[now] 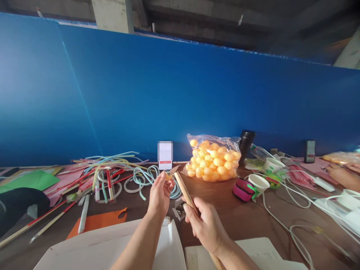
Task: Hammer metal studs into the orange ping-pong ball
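My left hand is closed, pinching a small yellow-orange round piece with dark marks. A thin pointed blade-like piece sticks out from it to the right; how the two join is too small to tell. My right hand wraps round a light wooden stick, whose upper end points up and left, close to the left fingertips. The stick's lower end runs down beneath my right wrist. Below the hands, a small open box holds dark metallic bits.
Behind stand a phone and a clear bag of orange balls. Tubes and sticks lie tangled at left. Paper cups, a magenta pouch and white cables lie right. Another person's hand shows far right.
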A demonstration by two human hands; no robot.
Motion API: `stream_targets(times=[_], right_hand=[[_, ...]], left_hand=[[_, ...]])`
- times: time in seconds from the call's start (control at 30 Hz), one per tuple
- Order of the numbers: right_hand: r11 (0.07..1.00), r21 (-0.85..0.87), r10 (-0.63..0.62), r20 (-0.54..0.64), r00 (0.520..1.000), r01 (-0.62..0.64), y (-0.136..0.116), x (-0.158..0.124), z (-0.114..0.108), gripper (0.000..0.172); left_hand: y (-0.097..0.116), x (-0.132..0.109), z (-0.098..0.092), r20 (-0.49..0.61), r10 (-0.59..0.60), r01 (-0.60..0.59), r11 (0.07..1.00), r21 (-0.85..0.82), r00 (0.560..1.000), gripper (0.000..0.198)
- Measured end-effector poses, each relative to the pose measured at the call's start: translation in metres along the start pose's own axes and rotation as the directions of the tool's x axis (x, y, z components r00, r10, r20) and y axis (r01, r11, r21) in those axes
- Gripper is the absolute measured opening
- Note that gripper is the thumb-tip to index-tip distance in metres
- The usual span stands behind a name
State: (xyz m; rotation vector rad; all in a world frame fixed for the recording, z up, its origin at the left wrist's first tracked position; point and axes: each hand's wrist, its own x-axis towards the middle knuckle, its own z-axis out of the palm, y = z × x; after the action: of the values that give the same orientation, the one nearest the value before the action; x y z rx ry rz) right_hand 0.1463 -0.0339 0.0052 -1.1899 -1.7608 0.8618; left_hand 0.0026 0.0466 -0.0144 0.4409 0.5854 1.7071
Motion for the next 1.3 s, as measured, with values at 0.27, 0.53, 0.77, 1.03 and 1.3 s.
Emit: stream_targets(times=[0.27,0.53,0.77,1.03,1.3], right_hand=[[0.999,-0.054,0.01,0.017,1.0,-0.01,0.0015,0.0012,0.0003,0.024],[0.998,-0.048,0.033,0.026,0.999,-0.031,-0.0009,0.0016,-0.0019,0.025],[1.0,0.0,-0.003,-0.005,1.0,0.003,-0.0003,0.0007,-0.0003,0.025],[1.0,-0.008,0.008,-0.004,1.0,-0.008,0.0015,0.0006,0.0014,0.026],[1.0,-0.011,0.005,-0.014,1.0,-0.005,-0.0005,0.0013,-0.0002,0.025]], left_hand=[[-0.0002,0.0,0.0015,-0.009,-0.005,0.005,1.0,-0.005,1.0,0.023],[-0.0014,0.0014,0.0007,-0.011,0.003,-0.003,1.0,0.002,1.0,0.025],[-0.0007,0.0017,0.0017,0.001,0.009,-0.009,1.0,0.016,1.0,0.023],[-0.001,0.0013,0.0009,-0.001,0.011,-0.011,1.0,-0.005,1.0,0.022],[-0.0009,0.0006,0.0017,0.005,0.014,-0.014,1.0,0.001,1.0,0.023]])
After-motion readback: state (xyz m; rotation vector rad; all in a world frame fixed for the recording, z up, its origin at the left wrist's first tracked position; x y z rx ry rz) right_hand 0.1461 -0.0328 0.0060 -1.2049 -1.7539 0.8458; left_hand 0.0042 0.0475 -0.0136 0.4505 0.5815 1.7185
